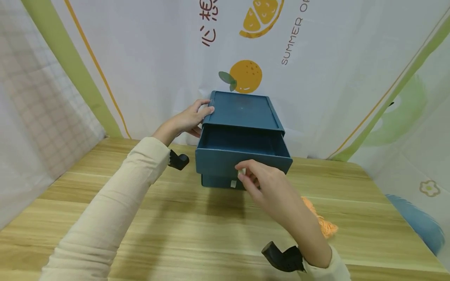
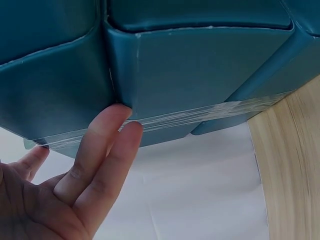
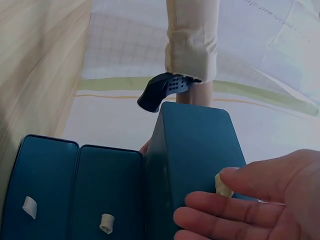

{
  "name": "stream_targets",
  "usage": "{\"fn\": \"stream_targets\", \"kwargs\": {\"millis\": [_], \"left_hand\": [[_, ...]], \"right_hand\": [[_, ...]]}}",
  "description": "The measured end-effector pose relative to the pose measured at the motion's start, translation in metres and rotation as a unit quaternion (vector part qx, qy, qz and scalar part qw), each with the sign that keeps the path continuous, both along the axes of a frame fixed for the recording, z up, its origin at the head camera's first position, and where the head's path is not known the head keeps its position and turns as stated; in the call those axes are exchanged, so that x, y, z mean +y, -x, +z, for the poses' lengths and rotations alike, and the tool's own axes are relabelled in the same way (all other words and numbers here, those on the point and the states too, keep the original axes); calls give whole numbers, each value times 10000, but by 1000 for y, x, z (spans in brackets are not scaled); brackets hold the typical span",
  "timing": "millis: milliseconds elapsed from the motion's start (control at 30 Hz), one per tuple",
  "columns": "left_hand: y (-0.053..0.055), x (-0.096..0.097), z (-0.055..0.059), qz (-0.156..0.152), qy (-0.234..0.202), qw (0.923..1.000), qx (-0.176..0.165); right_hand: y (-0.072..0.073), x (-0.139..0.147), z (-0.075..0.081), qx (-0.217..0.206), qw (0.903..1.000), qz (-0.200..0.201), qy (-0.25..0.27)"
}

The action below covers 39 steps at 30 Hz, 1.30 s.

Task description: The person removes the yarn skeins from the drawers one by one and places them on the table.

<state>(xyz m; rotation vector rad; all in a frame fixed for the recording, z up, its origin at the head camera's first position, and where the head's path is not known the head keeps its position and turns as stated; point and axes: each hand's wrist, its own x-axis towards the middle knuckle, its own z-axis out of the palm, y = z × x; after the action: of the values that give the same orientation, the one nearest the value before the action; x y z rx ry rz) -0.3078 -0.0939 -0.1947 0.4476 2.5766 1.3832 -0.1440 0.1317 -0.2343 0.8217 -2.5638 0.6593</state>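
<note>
A dark blue drawer cabinet [image 1: 242, 110] stands on the wooden table with its top drawer [image 1: 216, 160] pulled well out. The inside of that drawer shows dark, with no contents visible in the head view. My right hand [image 1: 268, 183] pinches the small cream pull tab [image 3: 223, 186] on the drawer front between thumb and fingers. At the cabinet's left side my left hand [image 1: 190, 119] steadies it, with fingertips [image 2: 131, 131] pressed on the side wall beside a strip of clear tape [image 2: 200, 111]. Two lower drawers [image 3: 107, 182] are closed, each with a cream tab.
A bundle of orange yarn [image 1: 323, 224] lies on the table [image 1: 168, 226], partly behind my right forearm. Behind the cabinet hangs a white curtain [image 1: 151, 58] printed with oranges and lettering. Black wrist mounts [image 1: 283, 257] stick out from both wrists.
</note>
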Motion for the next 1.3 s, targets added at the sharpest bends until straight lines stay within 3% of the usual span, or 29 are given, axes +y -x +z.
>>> {"fn": "stream_targets", "kwargs": {"millis": [333, 700, 967, 1300], "left_hand": [[2, 0, -1, -10, -37, 10000, -30], [1, 0, -2, -35, -63, 10000, -47], [1, 0, -2, -60, -101, 9999, -58], [2, 0, -1, -92, -119, 9998, -109]], "right_hand": [[16, -6, -1, -446, 9984, -335, 127], [36, -9, -6, -579, 9952, -401, 679], [49, -9, -13, -564, 9917, -225, 1136], [65, -6, -25, -720, 9883, 51, 1343]]}}
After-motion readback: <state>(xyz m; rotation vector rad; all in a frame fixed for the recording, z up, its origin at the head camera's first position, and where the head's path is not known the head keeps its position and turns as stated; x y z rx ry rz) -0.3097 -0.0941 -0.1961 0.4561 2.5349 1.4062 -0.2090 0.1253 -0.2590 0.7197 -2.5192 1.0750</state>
